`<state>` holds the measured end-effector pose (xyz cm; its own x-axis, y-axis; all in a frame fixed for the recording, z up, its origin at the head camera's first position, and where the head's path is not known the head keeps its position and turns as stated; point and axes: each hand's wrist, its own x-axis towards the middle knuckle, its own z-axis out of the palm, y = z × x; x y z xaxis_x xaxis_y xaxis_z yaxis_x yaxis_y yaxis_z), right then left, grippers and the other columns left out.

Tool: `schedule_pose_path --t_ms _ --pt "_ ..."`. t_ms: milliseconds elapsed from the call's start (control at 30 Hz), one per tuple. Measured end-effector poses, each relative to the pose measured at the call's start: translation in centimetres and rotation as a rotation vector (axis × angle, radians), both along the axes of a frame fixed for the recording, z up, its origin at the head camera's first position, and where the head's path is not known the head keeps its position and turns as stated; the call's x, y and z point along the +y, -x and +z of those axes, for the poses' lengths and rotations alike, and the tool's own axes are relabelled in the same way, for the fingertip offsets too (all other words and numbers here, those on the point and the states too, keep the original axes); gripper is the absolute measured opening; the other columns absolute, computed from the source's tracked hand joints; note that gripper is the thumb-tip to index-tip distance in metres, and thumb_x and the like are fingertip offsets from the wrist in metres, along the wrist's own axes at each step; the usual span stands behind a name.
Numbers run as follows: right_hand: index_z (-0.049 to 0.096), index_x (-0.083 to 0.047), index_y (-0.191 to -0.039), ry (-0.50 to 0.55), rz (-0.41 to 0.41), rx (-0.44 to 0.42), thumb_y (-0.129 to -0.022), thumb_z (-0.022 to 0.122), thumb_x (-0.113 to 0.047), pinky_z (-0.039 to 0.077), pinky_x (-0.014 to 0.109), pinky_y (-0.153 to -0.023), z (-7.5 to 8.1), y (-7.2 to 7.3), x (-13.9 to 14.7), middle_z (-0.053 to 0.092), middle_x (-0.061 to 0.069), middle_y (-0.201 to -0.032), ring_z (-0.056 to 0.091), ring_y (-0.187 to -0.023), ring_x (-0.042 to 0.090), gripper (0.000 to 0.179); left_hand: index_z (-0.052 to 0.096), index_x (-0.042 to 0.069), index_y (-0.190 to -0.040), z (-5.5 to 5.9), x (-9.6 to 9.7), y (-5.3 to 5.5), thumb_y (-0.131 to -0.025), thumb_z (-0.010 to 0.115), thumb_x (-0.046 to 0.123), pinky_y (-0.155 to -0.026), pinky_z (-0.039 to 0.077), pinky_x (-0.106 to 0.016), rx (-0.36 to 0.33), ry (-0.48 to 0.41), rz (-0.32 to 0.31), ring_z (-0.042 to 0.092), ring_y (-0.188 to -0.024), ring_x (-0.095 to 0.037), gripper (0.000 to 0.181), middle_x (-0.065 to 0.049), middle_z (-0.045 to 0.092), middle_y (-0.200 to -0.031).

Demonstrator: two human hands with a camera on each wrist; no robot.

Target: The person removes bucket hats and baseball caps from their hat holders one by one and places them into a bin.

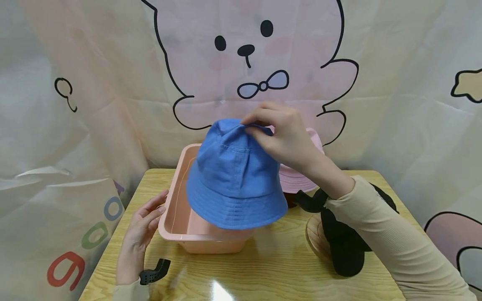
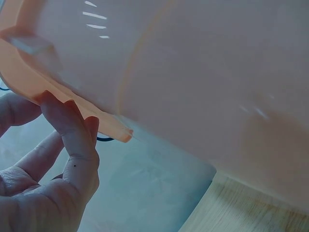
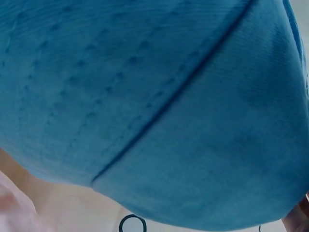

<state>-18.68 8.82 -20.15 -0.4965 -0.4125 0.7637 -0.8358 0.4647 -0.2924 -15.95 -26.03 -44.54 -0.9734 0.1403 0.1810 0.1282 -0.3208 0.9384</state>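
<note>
A blue bucket hat [image 1: 237, 179] hangs crown up, and my right hand [image 1: 284, 133] pinches the top of its crown between thumb and fingers. In the head view the hat overlaps a pink plastic basin [image 1: 208, 236], hiding much of its inside. The hat's blue cloth [image 3: 203, 125] and a stitched seam fill most of the right wrist view. My left hand [image 1: 141, 225] touches the left rim of the basin from outside with loosely bent fingers. In the left wrist view, its fingertips lie right at the basin's orange-looking rim [image 2: 72, 96].
Behind the right hand is a pink bucket hat [image 1: 295, 179], partly hidden. A black cap [image 1: 344, 246] lies at the right under the right forearm, overlapping a tan brim [image 1: 316, 236]. The wooden table [image 1: 286, 271] backs onto a printed cloth [image 1: 158, 138].
</note>
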Motion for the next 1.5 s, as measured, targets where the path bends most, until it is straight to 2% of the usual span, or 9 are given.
schedule_pose_path --t_ms 200,400,733,1133,1500 --pt "0.075 -0.004 -0.088 0.038 0.013 -0.014 -0.081 0.068 0.004 0.054 0.027 -0.079 -0.4 0.5 -0.7 0.069 0.007 -0.086 0.063 -0.086 0.013 0.014 0.058 0.011 -0.132 0.1 0.1 -0.1 -0.097 0.044 -0.005 -0.083 0.055 -0.02 -0.003 -0.008 0.002 0.066 -0.101 -0.005 0.042 0.006 0.065 -0.114" --pt "0.075 -0.004 -0.089 0.065 0.02 -0.066 -0.081 0.066 0.005 0.055 0.026 -0.08 -0.9 0.9 -1.4 0.069 0.007 -0.087 0.064 -0.087 0.013 0.015 0.06 0.012 -0.131 0.4 0.2 -0.1 -0.096 0.045 -0.004 -0.083 0.055 -0.02 -0.028 -0.013 0.013 0.065 -0.101 -0.004 0.041 0.007 0.066 -0.113" --pt "0.075 -0.003 -0.09 0.095 0.025 -0.121 -0.083 0.066 0.004 0.055 0.025 -0.082 -2.2 2.0 -2.4 0.07 0.008 -0.09 0.066 -0.088 0.014 0.013 0.061 0.015 -0.13 0.5 0.2 0.1 -0.096 0.047 -0.002 -0.084 0.055 -0.02 -0.07 0.022 0.046 0.064 -0.101 -0.004 0.04 0.008 0.065 -0.112" --pt "0.075 -0.003 -0.09 0.069 0.005 -0.121 -0.081 0.067 0.002 0.054 0.027 -0.08 -3.7 3.4 -3.7 0.071 0.008 -0.089 0.066 -0.086 0.016 0.012 0.064 0.02 -0.126 0.6 0.2 0.0 -0.097 0.047 -0.001 -0.083 0.055 -0.02 -0.08 0.011 0.042 0.064 -0.1 -0.004 0.04 0.009 0.065 -0.112" --pt "0.074 -0.004 -0.092 0.035 -0.022 -0.162 -0.083 0.066 0.0 0.054 0.028 -0.08 -5.0 3.9 -4.2 0.07 0.008 -0.09 0.065 -0.087 0.017 0.013 0.06 0.014 -0.131 0.4 0.2 0.0 -0.097 0.047 -0.002 -0.083 0.055 -0.021 -0.069 0.011 0.043 0.065 -0.1 -0.004 0.04 0.008 0.065 -0.112"
